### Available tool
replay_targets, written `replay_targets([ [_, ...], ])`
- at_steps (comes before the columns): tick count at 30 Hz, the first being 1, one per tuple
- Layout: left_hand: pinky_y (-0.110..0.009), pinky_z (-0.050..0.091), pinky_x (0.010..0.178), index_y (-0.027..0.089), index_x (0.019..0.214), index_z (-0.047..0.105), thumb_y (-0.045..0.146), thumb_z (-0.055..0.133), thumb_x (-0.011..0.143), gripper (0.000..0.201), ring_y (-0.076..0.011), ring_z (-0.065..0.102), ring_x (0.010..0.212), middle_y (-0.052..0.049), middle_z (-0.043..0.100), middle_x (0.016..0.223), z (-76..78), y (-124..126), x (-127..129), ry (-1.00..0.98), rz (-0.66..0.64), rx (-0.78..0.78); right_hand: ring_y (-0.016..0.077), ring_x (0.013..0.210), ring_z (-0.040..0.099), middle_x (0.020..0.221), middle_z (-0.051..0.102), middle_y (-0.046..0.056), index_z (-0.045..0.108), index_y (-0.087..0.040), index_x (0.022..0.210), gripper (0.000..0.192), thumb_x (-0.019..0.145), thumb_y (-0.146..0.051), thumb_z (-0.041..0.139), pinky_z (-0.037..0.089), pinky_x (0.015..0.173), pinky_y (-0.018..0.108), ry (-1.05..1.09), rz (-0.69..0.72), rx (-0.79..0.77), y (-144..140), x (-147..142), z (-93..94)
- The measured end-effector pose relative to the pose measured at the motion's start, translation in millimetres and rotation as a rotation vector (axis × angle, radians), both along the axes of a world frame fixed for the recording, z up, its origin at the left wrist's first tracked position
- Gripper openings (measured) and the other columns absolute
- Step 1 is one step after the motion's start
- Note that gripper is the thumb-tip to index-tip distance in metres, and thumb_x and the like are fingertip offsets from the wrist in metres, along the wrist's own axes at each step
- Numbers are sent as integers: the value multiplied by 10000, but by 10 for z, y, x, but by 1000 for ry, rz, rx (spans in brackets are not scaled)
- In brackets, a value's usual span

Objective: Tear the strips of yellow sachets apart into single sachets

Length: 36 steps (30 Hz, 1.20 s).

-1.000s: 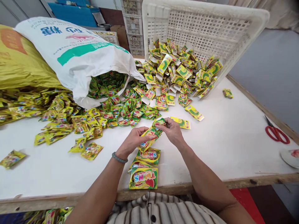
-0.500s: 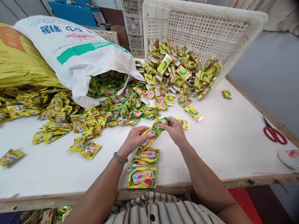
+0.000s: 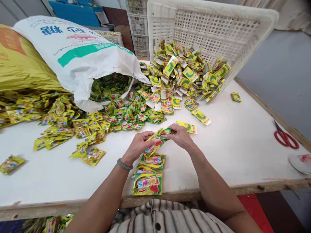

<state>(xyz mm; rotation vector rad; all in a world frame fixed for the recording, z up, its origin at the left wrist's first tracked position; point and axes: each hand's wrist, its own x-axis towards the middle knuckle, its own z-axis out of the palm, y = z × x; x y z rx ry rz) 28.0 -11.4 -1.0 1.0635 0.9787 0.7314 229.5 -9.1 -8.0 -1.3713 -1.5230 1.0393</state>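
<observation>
My left hand [image 3: 141, 146] is closed on a small yellow-green candy box [image 3: 152, 147] printed with a watermelon, tilted above the table. Pinched in my right hand [image 3: 179, 136] is a green candy packet [image 3: 166, 131], held against the far end of that box. How far the packet sits inside the box is hidden by my fingers. Below my hands, several TWINS candy boxes [image 3: 147, 184] lie in an overlapping row towards the table's front edge. A yellow box [image 3: 188, 127] lies flat just beyond my right hand.
A tipped white crate [image 3: 213, 32] spills small open boxes [image 3: 187, 77]. A white sack [image 3: 102, 61] spills green packets [image 3: 134, 111]; yellow packets [image 3: 58, 113] are heaped beside a yellow sack [image 3: 26, 61]. Red-handled scissors [image 3: 286, 139] lie at the right, near a white dish [image 3: 301, 163].
My right hand has moved slightly down and left with the green packet, bringing it closer to the box. The yellow box behind it shows more. My left hand stays nearly in place.
</observation>
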Motion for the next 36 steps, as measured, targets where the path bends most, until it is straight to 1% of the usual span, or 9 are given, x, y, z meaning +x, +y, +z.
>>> replay_targets([
  [5,-239,494,631,140,957,695,392,838,628,439,-177,656,736,-52,736,899,6,-11,21,-27,-6,40,116,594,437,674,553,-5,675,-175,667,201,695,-364,736,332,537,250,-150,13,24,-1,50,39],
  [11,-255,520,683,154,1019,709,360,846,627,464,-196,674,800,-57,736,962,-3,-16,33,-50,-65,65,106,598,457,647,522,-22,685,-169,650,61,677,-216,712,344,552,241,-139,75,7,-44,-1,106],
  [15,-268,539,687,151,988,708,349,870,588,475,-189,686,753,-60,744,916,-41,2,61,-130,48,-18,140,692,575,768,638,7,704,-181,898,231,712,-318,704,450,644,266,87,28,-6,-54,-22,115],
  [17,-259,541,686,141,976,705,335,881,571,482,-179,687,739,-66,745,897,-54,12,74,-161,93,-30,154,728,609,808,676,24,687,-185,924,256,728,-348,697,476,682,282,135,-43,61,-57,-45,100],
  [21,-219,523,630,131,954,704,316,885,569,464,-155,678,688,-61,744,832,-64,16,95,-184,144,-32,161,697,627,760,701,18,675,-201,795,140,796,-335,635,474,665,278,-5,-50,187,-82,-140,50],
  [26,-224,512,607,132,950,700,328,886,564,472,-154,667,660,-54,738,807,-79,11,121,-190,194,-29,193,823,679,902,733,35,603,-236,1033,189,900,-291,480,478,736,302,-117,-67,219,-155,-282,21],
  [31,-219,513,616,123,957,677,328,874,580,472,-147,662,673,-48,728,809,-68,1,138,-212,228,23,204,858,664,887,743,16,519,-255,1154,262,894,-235,499,448,852,363,-198,-55,247,-222,-415,35],
  [33,-230,519,600,138,1001,635,337,868,589,514,-154,663,650,-32,718,772,-46,-2,152,-225,272,30,207,953,644,973,728,41,512,-239,1180,299,883,-254,536,449,882,373,-126,-133,296,-218,-416,41],
  [36,-235,515,553,203,1104,520,333,854,613,607,-158,657,602,13,697,719,-6,-2,166,-249,349,57,219,1081,575,1111,663,76,597,-227,1088,258,842,-302,615,459,886,371,-39,-278,351,-176,-384,19],
])
